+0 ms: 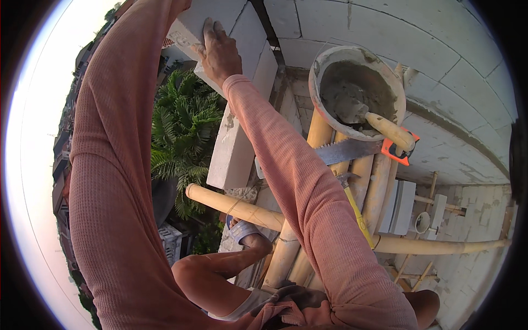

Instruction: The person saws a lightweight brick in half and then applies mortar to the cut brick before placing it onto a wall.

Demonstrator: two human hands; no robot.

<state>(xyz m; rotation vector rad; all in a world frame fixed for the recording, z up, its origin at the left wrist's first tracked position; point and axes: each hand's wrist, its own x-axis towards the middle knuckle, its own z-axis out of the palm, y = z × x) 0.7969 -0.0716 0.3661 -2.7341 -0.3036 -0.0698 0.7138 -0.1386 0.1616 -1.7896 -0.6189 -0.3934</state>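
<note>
A pale lightweight concrete block (190, 25) lies at the upper end of the wall edge. My right hand (221, 55) rests on it, fingers stretched over its surface and thumb spread apart near its edge. Of my left hand (180, 4), only a small part shows at the top edge beside that block; its fingers are out of view. More pale blocks (234, 148) form the wall below my right forearm. Right of my arm, a mortar bucket (316, 82) holds grey mortar and a trowel with a wooden handle (389, 131).
A handsaw (352, 151) with an orange-and-black handle and a hammer (355, 203) with a yellow handle lie on bamboo poles (379, 181). One bamboo pole (236, 206) juts left. Palm leaves (184, 121) and rooftops show far below the open side. A block wall (396, 27) stands right.
</note>
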